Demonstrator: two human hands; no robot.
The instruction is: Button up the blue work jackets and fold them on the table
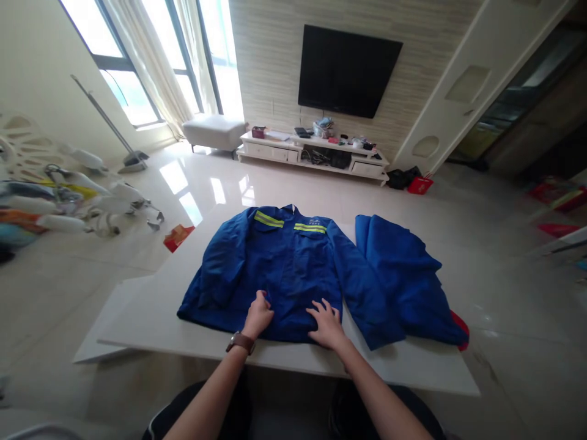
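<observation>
A blue work jacket (284, 269) lies spread front side up on a white table, its collar at the far side. Yellow-green reflective strips cross its chest. Near the lower front, my left hand (259, 315), with a brown-strapped watch at the wrist, has its fingers curled together on the cloth, seemingly pinching it. My right hand (326, 325) rests on the hem to the right with fingers spread. One sleeve stretches toward the near right edge, the other is bent along the left side. More blue cloth (403, 275) lies folded beside the right sleeve.
The white table's (151, 324) near edge runs just below the jacket. Something red (461, 330) shows under the folded cloth. Beyond stand a low TV cabinet (270, 150), a wall television (348, 70) and a grey-white stool (214, 131). A red bag (178, 237) sits on the floor left.
</observation>
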